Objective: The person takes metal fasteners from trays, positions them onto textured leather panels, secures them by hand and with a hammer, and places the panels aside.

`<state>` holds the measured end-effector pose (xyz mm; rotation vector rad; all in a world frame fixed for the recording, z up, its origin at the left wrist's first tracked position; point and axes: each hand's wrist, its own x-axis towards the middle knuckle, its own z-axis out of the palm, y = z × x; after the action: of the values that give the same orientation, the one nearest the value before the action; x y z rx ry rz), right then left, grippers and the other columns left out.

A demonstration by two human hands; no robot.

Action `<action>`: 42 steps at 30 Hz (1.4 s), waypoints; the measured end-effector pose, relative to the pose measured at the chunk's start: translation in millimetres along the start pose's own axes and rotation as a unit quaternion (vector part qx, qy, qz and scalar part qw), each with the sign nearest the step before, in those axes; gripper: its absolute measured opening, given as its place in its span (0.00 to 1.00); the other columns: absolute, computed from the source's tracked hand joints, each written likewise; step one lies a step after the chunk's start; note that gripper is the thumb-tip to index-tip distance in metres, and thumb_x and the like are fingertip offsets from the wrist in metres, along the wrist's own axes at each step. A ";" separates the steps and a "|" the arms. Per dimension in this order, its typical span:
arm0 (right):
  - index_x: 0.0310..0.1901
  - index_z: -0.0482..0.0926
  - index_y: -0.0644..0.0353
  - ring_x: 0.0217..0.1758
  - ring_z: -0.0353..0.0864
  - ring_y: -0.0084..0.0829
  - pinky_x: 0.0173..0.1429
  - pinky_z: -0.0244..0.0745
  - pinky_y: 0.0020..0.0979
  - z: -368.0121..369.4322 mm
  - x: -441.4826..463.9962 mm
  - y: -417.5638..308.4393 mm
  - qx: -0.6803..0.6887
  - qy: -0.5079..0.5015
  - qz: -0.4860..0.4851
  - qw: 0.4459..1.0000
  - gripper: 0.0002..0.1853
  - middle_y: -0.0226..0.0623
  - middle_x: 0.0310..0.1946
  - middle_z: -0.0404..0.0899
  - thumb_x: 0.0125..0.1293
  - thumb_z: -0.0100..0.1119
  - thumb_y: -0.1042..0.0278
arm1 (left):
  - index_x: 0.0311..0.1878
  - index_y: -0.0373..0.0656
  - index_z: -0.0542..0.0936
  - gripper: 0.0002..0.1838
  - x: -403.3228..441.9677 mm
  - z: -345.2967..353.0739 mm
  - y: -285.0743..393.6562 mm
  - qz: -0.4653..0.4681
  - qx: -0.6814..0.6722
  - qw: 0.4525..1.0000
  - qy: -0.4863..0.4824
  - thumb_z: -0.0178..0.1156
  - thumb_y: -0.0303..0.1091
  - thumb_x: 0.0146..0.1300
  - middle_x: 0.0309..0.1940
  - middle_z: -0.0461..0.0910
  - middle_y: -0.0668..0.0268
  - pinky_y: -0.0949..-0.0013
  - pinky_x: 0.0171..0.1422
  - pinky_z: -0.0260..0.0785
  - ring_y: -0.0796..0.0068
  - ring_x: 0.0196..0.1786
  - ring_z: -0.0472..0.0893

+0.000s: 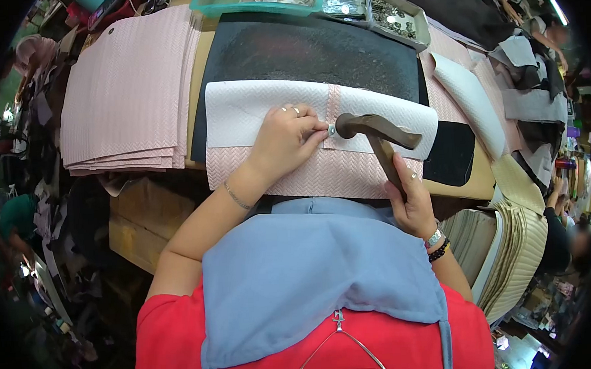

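Observation:
My right hand (411, 202) is wrapped round the handle of a hammer (380, 125). The hammer's round face hangs beside the fingertips of my left hand (290, 139). With thumb and forefinger, my left hand pinches a small metal fitting (331, 130) at a narrow pink strip (332, 102). Under both lies a pink woven-pattern sheet (268, 164), its white backing folded up along the upper part. A dark slab (308, 50) supports the sheet. Whether the hammer touches the fitting, I cannot tell.
A stack of pink sheets (127, 93) lies at the left. Behind the slab stand a green tray (259, 8) and a box of small metal parts (393, 15). On the right are a black pad (449, 153), a curled white-backed sheet (471, 98) and folded cream material (513, 253).

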<state>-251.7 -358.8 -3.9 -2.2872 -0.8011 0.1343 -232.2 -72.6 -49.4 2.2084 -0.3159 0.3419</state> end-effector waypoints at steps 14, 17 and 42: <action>0.73 0.66 0.37 0.31 0.80 0.41 0.34 0.76 0.39 -42.9 34.2 -40.4 -0.155 -0.069 -0.006 0.985 0.33 0.42 0.34 0.78 0.66 0.60 0.71 | 0.60 0.46 0.77 0.35 2.1 -4.9 2.2 -0.003 -0.027 1.000 -0.011 0.78 0.40 0.47 0.32 0.80 0.65 0.64 0.46 0.69 0.68 0.36 0.78; 0.72 0.67 0.34 0.30 0.80 0.39 0.32 0.76 0.38 -47.5 48.3 -51.7 -0.180 -0.073 -0.047 0.980 0.33 0.40 0.33 0.77 0.66 0.60 0.71 | 0.70 0.46 0.67 0.48 0.8 -3.0 2.0 -0.007 -0.038 0.999 0.014 0.79 0.40 0.44 0.32 0.78 0.65 0.64 0.44 0.71 0.68 0.35 0.77; 0.69 0.72 0.46 0.37 0.81 0.44 0.41 0.76 0.36 -29.4 17.3 -17.4 -0.089 -0.038 0.028 0.995 0.29 0.44 0.40 0.80 0.65 0.60 0.76 | 0.68 0.47 0.71 0.47 2.7 -10.6 0.7 -0.012 -0.048 0.998 -0.037 0.81 0.41 0.41 0.36 0.79 0.63 0.63 0.50 0.72 0.65 0.39 0.78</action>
<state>-237.6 -356.1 31.7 -2.4872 -0.8163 0.1831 -231.3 -65.0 -41.7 2.1326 -0.3395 0.2285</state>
